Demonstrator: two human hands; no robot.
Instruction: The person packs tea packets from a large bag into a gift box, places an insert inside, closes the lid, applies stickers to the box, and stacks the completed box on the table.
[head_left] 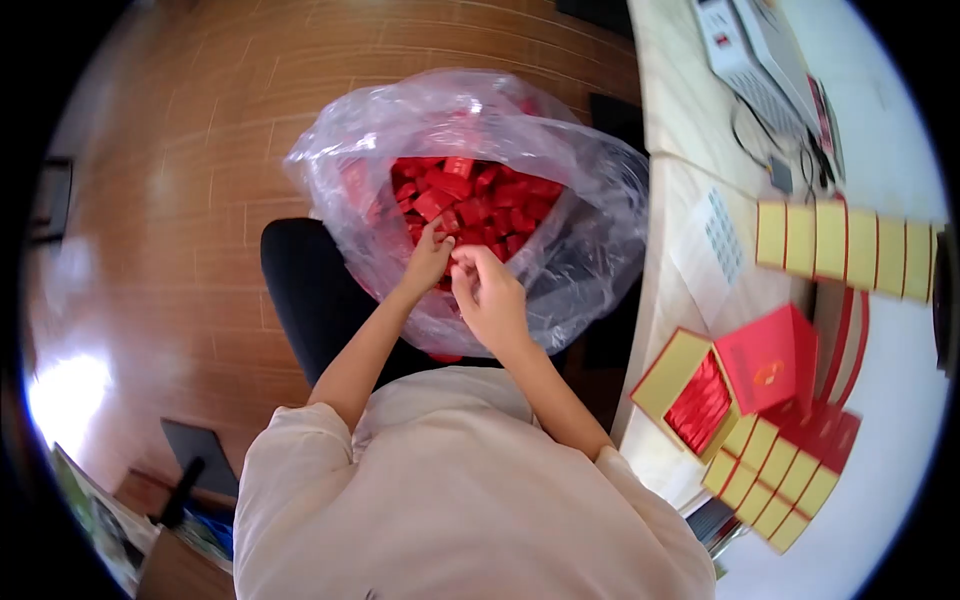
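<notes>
A large clear plastic bag stands open in front of my body, with many small red packets inside. Over the bag's opening, my left hand reaches down to the packets with its fingers bent together; what its fingertips hold, if anything, is too small to make out. My right hand is just right of it, fingers curled, and whatever may be between them is hidden. On the table to the right, an open red and gold box holds a row of red packets.
The cloth-covered table runs along the right side. On it are stacked gold and red boxes, another box row, a printed sheet, and a white device with cables. A black chair seat is below me.
</notes>
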